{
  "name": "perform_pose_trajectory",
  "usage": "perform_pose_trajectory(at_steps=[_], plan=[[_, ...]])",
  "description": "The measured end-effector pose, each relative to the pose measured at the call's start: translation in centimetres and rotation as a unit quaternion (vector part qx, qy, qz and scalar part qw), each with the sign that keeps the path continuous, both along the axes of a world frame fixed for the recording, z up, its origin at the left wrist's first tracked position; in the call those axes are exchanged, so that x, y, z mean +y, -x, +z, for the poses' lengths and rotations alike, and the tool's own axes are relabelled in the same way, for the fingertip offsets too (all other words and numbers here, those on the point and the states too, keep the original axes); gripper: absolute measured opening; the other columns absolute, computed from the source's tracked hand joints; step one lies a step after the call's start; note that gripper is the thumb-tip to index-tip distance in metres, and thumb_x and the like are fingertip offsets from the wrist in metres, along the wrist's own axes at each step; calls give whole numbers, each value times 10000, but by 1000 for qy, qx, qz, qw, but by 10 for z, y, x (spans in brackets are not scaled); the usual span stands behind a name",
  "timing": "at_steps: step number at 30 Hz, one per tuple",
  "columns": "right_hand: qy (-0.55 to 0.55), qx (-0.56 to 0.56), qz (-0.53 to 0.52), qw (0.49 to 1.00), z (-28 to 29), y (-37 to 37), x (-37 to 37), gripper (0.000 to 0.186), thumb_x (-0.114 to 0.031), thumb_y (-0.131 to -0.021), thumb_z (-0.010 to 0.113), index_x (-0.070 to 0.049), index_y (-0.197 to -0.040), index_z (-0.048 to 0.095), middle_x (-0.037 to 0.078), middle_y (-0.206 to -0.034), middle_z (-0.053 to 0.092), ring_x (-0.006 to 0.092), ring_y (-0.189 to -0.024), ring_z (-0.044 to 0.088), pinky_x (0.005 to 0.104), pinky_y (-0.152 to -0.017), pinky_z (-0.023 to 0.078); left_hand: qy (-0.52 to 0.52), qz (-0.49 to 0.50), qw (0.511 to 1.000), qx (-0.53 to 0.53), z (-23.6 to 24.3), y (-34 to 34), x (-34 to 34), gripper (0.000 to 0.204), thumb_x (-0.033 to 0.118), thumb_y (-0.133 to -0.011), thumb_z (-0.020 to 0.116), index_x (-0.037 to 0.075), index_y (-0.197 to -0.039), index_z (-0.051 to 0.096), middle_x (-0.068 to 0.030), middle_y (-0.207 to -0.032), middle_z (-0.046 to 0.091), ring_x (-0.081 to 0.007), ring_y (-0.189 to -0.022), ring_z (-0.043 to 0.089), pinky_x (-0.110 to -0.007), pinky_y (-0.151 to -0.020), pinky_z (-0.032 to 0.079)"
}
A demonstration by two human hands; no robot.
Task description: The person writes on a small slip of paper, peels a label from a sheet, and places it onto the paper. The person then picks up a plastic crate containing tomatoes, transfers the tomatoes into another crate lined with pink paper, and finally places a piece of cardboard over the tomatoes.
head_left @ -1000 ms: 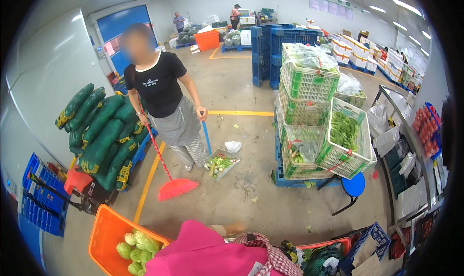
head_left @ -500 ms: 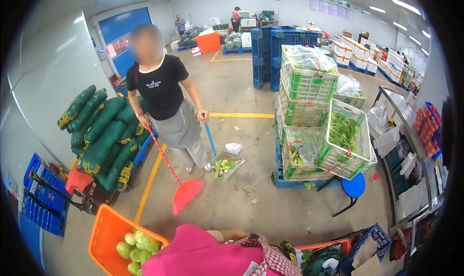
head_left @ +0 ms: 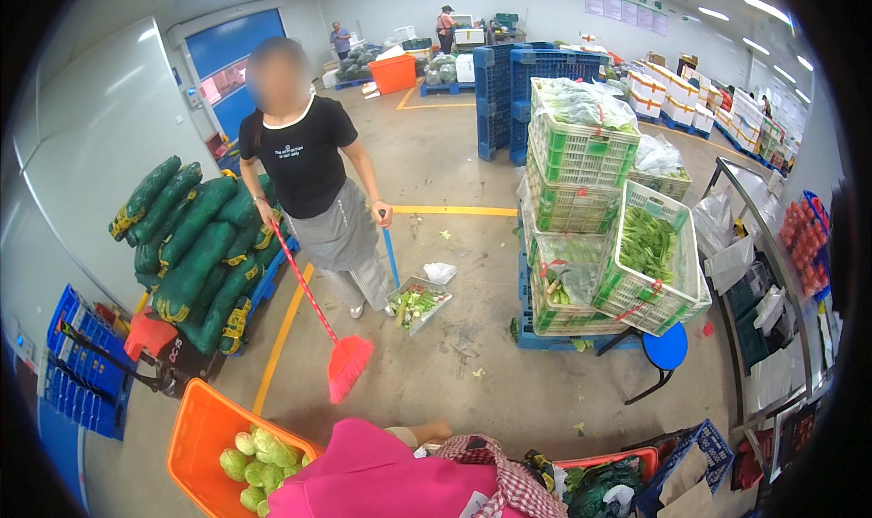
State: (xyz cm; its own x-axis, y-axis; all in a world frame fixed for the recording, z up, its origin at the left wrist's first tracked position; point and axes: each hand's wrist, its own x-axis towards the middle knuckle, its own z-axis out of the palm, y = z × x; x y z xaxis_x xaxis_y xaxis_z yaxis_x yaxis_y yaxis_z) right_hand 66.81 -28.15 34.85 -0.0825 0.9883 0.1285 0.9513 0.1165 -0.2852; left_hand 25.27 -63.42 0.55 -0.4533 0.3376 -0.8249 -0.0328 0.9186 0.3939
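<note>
Neither of my hands can be made out. Pink cloth (head_left: 391, 477) and a red-checked sleeve (head_left: 513, 482) fill the lower edge. Just above them shows a strip of bare skin (head_left: 434, 432) beside a cream cloth edge; which body part it is, I cannot tell. An orange bin (head_left: 195, 436) holding several pale green round vegetables (head_left: 259, 463) stands to the left of the pink cloth. On the right are a red-rimmed container (head_left: 618, 461), dark green leafy stuff (head_left: 604, 486) and a blue crate (head_left: 713, 459) with brown paper.
Ahead, another person (head_left: 304, 155) holds a red broom (head_left: 350, 368) and a dustpan (head_left: 422, 305) of vegetable scraps. Green net sacks (head_left: 195, 268) lie piled at left. Stacked vegetable crates (head_left: 581, 200), a blue stool (head_left: 666, 347) and a metal rack (head_left: 799, 355) stand at right.
The other person's broom head has turned and looks narrower. Their dustpan has shifted slightly left and nearer the broom. The bare skin strip has moved slightly.
</note>
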Motion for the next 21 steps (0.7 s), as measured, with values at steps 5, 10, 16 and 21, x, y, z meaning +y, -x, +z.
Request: perform_pose_trajectory(at_steps=[5,10,16,21], plan=[[-41,11,59,997,-29,-7,25,281,-253,-739,632,-1,-860,658,180,-846,638,330,-764,615,384,-703,484,-6,-18,1000,4,6,-3,-5,261,228,-664,479,29,-671,647,-167,-656,610,-287,-541,593,-402,-486,456],[-43,-17,79,996,-18,6,28,262,-247,-742,631,-7,-844,658,176,-830,639,326,-758,616,385,-692,484,-71,-152,983,74,-19,-4,-3,253,217,-654,491,28,-709,651,-182,-725,619,-297,-617,605,-398,-543,462],[-45,7,82,996,-22,10,28,259,-238,-743,634,2,-838,654,175,-817,640,322,-752,617,381,-685,486,-48,-152,985,60,-45,-1,9,263,211,-663,506,14,-765,647,-187,-788,620,-301,-718,610,-393,-606,461],[-48,-4,85,995,-20,7,27,268,-238,-744,634,12,-838,650,179,-820,640,319,-754,618,377,-685,485,-53,-25,998,-7,-3,-1,26,277,223,-686,512,8,-793,649,-158,-731,628,-252,-625,611,-379,-514,467]])
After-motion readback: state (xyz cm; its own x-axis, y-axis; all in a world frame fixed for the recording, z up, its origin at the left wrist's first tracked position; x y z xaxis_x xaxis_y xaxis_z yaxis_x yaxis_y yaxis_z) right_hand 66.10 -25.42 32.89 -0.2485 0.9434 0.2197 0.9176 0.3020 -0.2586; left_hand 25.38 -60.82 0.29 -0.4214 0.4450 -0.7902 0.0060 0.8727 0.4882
